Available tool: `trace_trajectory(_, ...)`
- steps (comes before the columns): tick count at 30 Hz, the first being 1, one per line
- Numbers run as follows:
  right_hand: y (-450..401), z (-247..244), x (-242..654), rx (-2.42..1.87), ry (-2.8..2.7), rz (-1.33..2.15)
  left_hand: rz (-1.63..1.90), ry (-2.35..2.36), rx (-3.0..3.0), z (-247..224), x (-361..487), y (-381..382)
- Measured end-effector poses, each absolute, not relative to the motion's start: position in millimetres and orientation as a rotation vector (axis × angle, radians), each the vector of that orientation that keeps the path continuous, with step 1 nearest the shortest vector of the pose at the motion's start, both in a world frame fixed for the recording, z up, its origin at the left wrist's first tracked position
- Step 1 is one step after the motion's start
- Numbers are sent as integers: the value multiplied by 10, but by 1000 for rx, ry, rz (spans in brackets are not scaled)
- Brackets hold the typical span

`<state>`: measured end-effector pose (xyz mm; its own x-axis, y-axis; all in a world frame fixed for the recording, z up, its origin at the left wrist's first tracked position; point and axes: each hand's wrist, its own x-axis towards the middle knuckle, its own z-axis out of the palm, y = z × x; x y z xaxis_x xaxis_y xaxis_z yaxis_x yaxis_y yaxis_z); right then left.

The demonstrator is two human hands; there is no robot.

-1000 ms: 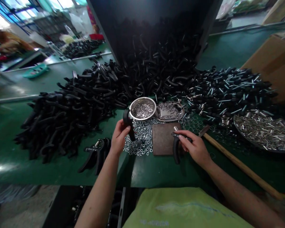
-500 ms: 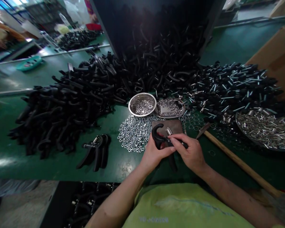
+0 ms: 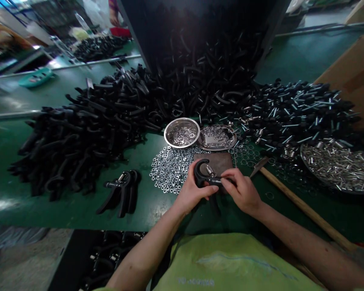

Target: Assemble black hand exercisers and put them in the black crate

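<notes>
A black curved clamp part (image 3: 204, 178) with a metal spring (image 3: 210, 170) on it is held above a flat metal block (image 3: 224, 161). My left hand (image 3: 191, 189) wraps round its curved jaw end, thumb pressed along the lower side. My right hand (image 3: 242, 190) has its thumb and fingers pinched at the part's right end; anything small between those fingertips is hidden. Hex nuts (image 3: 166, 171) lie spread left of the block. Behind it stand a round steel bowl (image 3: 169, 139) and a shallow metal tray (image 3: 218, 148) with small metal pieces.
Black handle parts (image 3: 79, 133) are heaped at the left and back. A hammer (image 3: 303, 204) lies at the right, near a bowl of pins (image 3: 336, 165) and black knobs with screws (image 3: 294, 109). Assembled clamps (image 3: 127, 192) rest at front left. A cardboard box (image 3: 352, 76) stands far right.
The clamp part has turned, showing its lettered side, and the spring has shifted left with it. My right fingers have moved slightly at its right end.
</notes>
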<state>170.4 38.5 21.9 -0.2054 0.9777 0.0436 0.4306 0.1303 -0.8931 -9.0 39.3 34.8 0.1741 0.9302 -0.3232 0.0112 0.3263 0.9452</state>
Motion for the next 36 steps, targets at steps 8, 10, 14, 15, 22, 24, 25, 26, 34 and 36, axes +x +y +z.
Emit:
trace_trajectory(8,572,245,1593,-1211,-1551,1966,724,1185,1333,358,-198,376)
trace_trajectory(10,594,282,1538,-1258,-1633,1848,773,1215,1314,313,-181,327)
trace_trajectory(14,596,310,1461,-1435,-1709,1361,914,1324,1210,234,-95,188)
trace_trajectory(15,599,312,1462,-1437,-1747,1294,917,1322,1208,224,-73,155)
trace_trajectory(22,600,325,1576,-1322,-1506,1962,877,1238,1227,265,-107,133)
trace_trajectory(24,571,312,1574,-1288,-1546,2071,819,1231,1305,294,-166,168)
trace_trajectory(25,555,304,1562,-1284,-1597,2092,777,1217,1353,304,-189,180)
trace_trajectory(26,540,295,1542,-1295,-1637,2096,739,1203,1395,309,-205,187)
trace_trajectory(34,421,327,1388,-1501,-1870,1368,967,1355,1301,130,-92,51)
trace_trajectory(36,405,349,1400,-1505,-2014,1287,980,1352,1344,70,-92,21)
